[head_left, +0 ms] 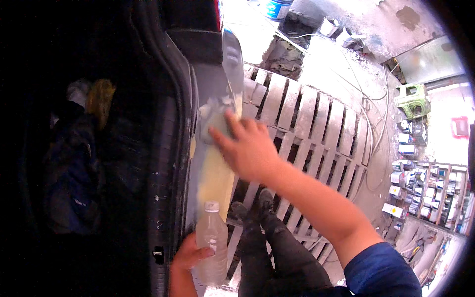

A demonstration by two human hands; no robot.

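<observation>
Car bumper point(213, 180) partly pale yellow, slatted boards point(308, 111) below, containers point(406, 149) at right

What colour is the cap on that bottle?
The bottle cap is white; the head view shows it.

Clear, smooth plastic bottle point(216, 237), matt yellowish car panel point(215, 178), rough wooden-looking slats point(308, 111), matt blue cloth sleeve point(381, 272)

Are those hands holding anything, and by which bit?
The left hand holds a clear bottle by the middle of its body. I can't tell whether the right hand grips anything.
</observation>
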